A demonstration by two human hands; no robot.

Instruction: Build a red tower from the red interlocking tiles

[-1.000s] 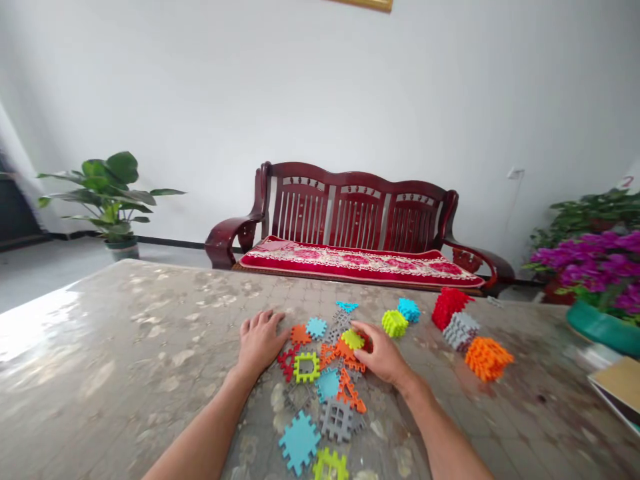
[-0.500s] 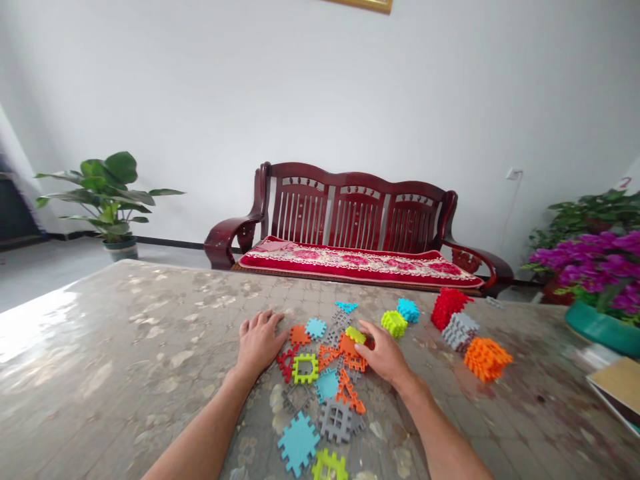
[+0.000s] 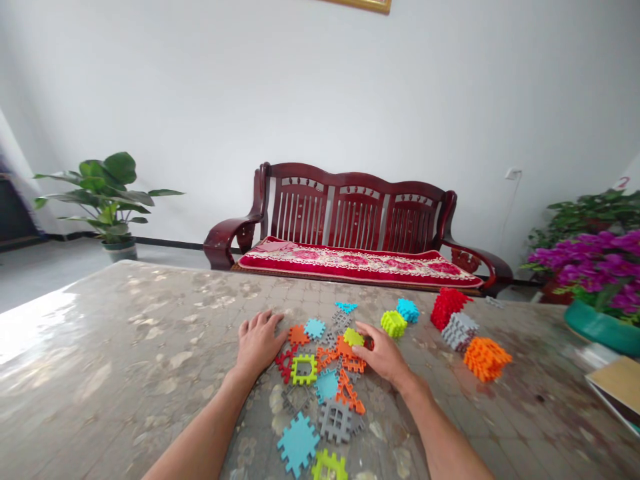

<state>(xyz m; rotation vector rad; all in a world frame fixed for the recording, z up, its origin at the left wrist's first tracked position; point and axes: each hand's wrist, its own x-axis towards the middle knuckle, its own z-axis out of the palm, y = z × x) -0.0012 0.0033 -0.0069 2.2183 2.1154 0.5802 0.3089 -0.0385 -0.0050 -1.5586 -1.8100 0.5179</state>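
Observation:
My left hand (image 3: 261, 342) lies flat on the table with its fingers spread, beside an orange square tile (image 3: 299, 335) and a dark red piece (image 3: 285, 363). My right hand (image 3: 380, 350) pinches a lime-green interlocking tile (image 3: 353, 337) between thumb and fingers, just over an orange tile (image 3: 344, 347). Between and below the hands spread loose notched plastic pieces. Among them are a lime-green square frame (image 3: 304, 369), a blue tile (image 3: 327, 385), an orange triangular piece (image 3: 349, 393), a grey window piece (image 3: 335, 421) and a larger blue tile (image 3: 299, 443).
Stacked pieces stand to the right: lime green (image 3: 393, 324), blue (image 3: 409, 310), red (image 3: 449, 307), grey (image 3: 460, 331) and orange (image 3: 487, 359). A teal flowerpot (image 3: 600, 328) and a box (image 3: 617, 387) sit at the table's right side. Behind the table is a wooden bench (image 3: 357, 207).
The lime-green tile in my right hand has tilted so more of its flat face shows, and it sits slightly lower and further left. My left hand has stayed in place.

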